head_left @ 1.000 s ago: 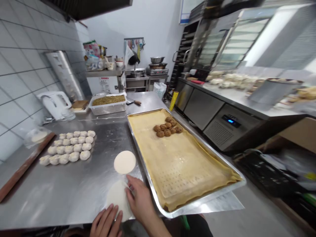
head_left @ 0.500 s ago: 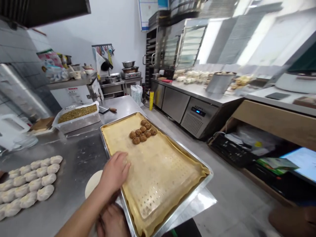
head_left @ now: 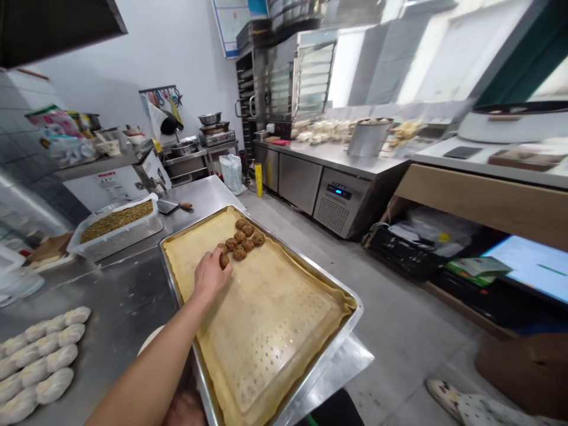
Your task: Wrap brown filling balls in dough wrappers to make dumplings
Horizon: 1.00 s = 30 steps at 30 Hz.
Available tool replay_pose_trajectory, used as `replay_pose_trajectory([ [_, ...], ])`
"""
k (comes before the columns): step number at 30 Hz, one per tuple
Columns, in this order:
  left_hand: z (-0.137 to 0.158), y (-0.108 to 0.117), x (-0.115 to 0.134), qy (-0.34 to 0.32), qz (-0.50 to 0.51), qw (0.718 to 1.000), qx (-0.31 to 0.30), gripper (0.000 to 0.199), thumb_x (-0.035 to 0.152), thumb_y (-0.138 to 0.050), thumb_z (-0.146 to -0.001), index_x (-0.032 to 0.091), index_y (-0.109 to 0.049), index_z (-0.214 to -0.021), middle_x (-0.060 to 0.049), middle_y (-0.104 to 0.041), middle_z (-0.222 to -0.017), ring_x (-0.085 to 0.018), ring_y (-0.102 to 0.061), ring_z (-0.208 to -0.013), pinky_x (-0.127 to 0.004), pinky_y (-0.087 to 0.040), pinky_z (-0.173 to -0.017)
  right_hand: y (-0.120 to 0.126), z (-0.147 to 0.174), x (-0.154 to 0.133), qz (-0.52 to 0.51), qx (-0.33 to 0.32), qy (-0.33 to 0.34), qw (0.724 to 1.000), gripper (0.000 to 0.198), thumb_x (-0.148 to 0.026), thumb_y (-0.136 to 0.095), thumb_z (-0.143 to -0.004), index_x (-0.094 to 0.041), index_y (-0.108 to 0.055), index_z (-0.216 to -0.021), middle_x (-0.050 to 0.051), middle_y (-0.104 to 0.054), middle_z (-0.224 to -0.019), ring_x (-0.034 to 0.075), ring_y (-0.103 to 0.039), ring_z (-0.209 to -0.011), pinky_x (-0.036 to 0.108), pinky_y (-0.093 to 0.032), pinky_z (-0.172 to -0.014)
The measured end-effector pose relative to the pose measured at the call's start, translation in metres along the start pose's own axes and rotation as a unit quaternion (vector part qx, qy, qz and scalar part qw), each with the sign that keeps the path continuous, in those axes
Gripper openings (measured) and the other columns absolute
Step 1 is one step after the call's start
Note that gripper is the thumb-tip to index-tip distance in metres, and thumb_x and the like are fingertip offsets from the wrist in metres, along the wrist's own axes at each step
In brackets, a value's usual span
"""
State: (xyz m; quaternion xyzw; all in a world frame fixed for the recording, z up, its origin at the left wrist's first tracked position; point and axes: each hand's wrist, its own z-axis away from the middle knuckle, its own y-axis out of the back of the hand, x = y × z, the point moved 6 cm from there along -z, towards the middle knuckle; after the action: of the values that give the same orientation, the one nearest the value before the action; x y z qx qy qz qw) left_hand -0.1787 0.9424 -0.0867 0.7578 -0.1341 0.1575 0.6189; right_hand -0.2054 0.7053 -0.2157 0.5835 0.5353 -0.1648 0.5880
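My left hand (head_left: 213,271) reaches over the metal baking tray (head_left: 361,306), its fingers closed around a brown ball of filling (head_left: 224,261) at the near side of the cluster. Several more balls (head_left: 239,253) sit together on the tray's yellowish liner (head_left: 266,307). My right hand (head_left: 184,409) is low at the bottom edge, blurred and partly behind my left forearm; its fingers are hidden. Beside the forearm shows the edge of a pale round dough sheet (head_left: 149,338). Rows of pale shaped dough pieces (head_left: 55,384) lie on the steel table at the left.
A plastic tub of greenish-brown filling (head_left: 118,222) stands behind the tray's left side, with a wooden-handled scraper (head_left: 177,206) near it. Across the aisle runs a steel counter (head_left: 332,157) with a metal pot (head_left: 369,137). A patterned shoe (head_left: 446,396) shows at lower right.
My left hand has moved forward over the tray from its near-left part to the cluster and taken hold of a ball. The view has turned slightly right; my right hand sits lower in it.
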Motion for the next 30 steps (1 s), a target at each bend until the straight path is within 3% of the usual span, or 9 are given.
replay_pose_trajectory([
  [3,0.04,0.04,-0.017,-0.007,0.033,0.999,0.003,0.05,0.036,-0.075,-0.085,0.025,-0.056,-0.13,-0.007,-0.07,-0.112,-0.022,-0.067,-0.102,-0.033,-0.051,-0.091,0.0,-0.001,-0.014,0.009,-0.039,-0.004,0.999,0.019,-0.01,-0.071,-0.078,-0.021,-0.078,-0.091,0.006,-0.079,-0.085,0.027,-0.073,-0.083,0.032,-0.055,-0.07],
  [6,0.109,0.082,-0.053,0.018,0.073,0.997,0.011,0.048,0.046,-0.08,-0.082,0.027,-0.06,-0.122,-0.002,-0.071,-0.111,-0.02,-0.069,-0.098,-0.032,-0.054,-0.09,0.015,-0.005,-0.038,-0.007,-0.082,-0.005,0.997,0.029,-0.011,-0.066,-0.086,-0.027,-0.077,-0.107,0.002,-0.081,-0.104,0.024,-0.073,-0.1,0.032,-0.053,-0.091],
  [10,0.228,0.127,-0.121,0.058,0.159,0.982,0.088,0.044,0.046,-0.076,-0.085,0.03,-0.062,-0.124,-0.004,-0.065,-0.126,-0.023,-0.065,-0.115,-0.038,-0.055,-0.099,0.021,-0.016,-0.067,-0.002,-0.151,0.023,0.988,0.021,-0.013,-0.066,-0.084,-0.024,-0.076,-0.098,0.004,-0.081,-0.1,0.025,-0.075,-0.092,0.03,-0.051,-0.079],
  [13,0.311,0.144,-0.168,0.086,0.096,0.98,0.15,0.042,0.043,-0.071,-0.09,0.03,-0.061,-0.129,-0.008,-0.058,-0.136,-0.026,-0.061,-0.125,-0.042,-0.056,-0.102,0.012,-0.017,-0.072,-0.014,-0.151,0.022,0.988,0.027,-0.014,-0.062,-0.089,-0.026,-0.072,-0.111,0.004,-0.078,-0.108,0.022,-0.072,-0.099,0.03,-0.051,-0.084],
  [16,0.368,0.144,-0.189,0.059,0.012,0.983,0.176,0.048,0.036,-0.069,-0.092,0.028,-0.057,-0.137,-0.01,-0.061,-0.131,-0.025,-0.064,-0.119,-0.038,-0.061,-0.094,0.002,-0.013,-0.07,-0.031,-0.13,0.022,0.991,0.031,-0.015,-0.058,-0.094,-0.028,-0.069,-0.12,0.003,-0.076,-0.111,0.021,-0.07,-0.102,0.031,-0.052,-0.091],
  [21,0.398,0.122,-0.184,-0.01,0.005,0.985,0.172,0.053,0.026,-0.067,-0.092,0.02,-0.051,-0.142,-0.013,-0.064,-0.129,-0.023,-0.065,-0.12,-0.035,-0.062,-0.096,-0.011,-0.01,-0.068,-0.02,-0.116,0.017,0.993,0.027,-0.018,-0.055,-0.098,-0.026,-0.069,-0.12,0.004,-0.076,-0.108,0.022,-0.07,-0.1,0.035,-0.054,-0.091],
  [30,0.385,0.086,-0.189,-0.005,0.066,0.99,0.124,0.046,0.019,-0.062,-0.093,0.022,-0.054,-0.138,-0.012,-0.063,-0.129,-0.024,-0.064,-0.122,-0.039,-0.061,-0.101,-0.014,-0.01,-0.071,-0.037,-0.11,-0.001,0.993,0.022,-0.023,-0.058,-0.099,-0.026,-0.071,-0.117,0.004,-0.076,-0.105,0.021,-0.07,-0.098,0.034,-0.054,-0.09],
])
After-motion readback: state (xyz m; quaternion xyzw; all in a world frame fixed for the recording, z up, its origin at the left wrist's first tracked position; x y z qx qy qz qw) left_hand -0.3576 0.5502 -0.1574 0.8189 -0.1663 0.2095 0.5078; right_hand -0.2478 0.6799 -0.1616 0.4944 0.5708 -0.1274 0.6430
